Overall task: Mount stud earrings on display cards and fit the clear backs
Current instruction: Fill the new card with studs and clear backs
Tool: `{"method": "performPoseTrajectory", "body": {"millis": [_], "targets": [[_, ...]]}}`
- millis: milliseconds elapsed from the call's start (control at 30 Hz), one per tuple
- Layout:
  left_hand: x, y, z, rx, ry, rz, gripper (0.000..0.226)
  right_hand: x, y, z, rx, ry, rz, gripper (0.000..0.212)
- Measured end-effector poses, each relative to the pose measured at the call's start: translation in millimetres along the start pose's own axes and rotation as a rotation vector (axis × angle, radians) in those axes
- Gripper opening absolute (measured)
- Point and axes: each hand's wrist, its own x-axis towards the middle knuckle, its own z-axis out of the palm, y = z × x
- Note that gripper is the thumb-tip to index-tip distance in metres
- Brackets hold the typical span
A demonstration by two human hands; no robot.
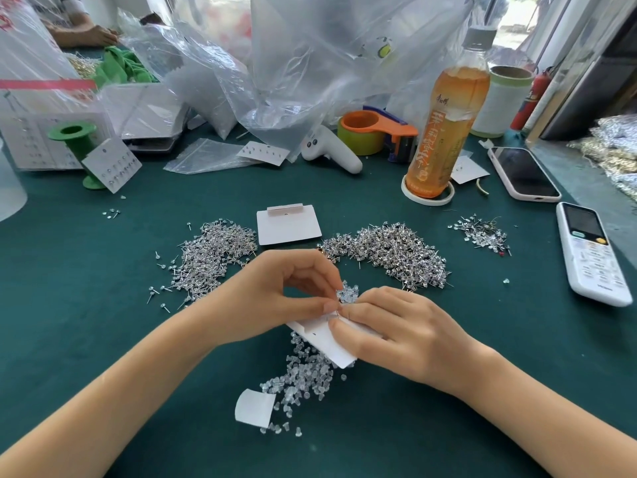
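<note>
My right hand (400, 331) grips a white display card (332, 345) above the green table, fingers curled over its top edge. My left hand (275, 294) meets it at that edge, thumb and forefinger pinching something tiny that I cannot make out. Clear backs (303, 377) lie heaped under and in front of the card. Stud earrings sit in a left pile (210, 257) and a right pile (393, 251). A blank card (287, 225) lies between the piles.
A tea bottle (444, 122), orange tape dispenser (375, 132), white gun-shaped tool (331, 148), phone (524, 174) and remote (591, 253) stand around. Plastic bags (310, 63) crowd the back. A filled card (112, 165) leans on a green spool. A smaller stud heap (482, 232) lies right.
</note>
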Motion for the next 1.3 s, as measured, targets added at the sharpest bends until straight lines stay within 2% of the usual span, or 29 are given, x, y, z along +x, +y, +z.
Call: {"method": "performPoseTrajectory", "body": {"millis": [333, 533, 933, 1300], "targets": [[-0.1, -1.5, 2.2, -0.01, -0.018, -0.013, 0.016, 0.1, -1.9, -0.3, -0.029, 0.033, -0.006, 0.024], [-0.6, -0.7, 1.8, -0.092, 0.044, 0.002, 0.02, 2.1, -0.3, -3.2, -0.005, 0.022, 0.004, 0.023], [-0.9, -2.3, 2.6, 0.015, 0.001, -0.003, 0.02, -0.5, -3.4, -0.1, 0.007, 0.0, 0.012, 0.025], [-0.1, -2.9, 3.8, -0.05, 0.023, -0.014, 0.017, -0.1, -1.3, -3.9, 0.021, 0.0, 0.023, 0.023]]}}
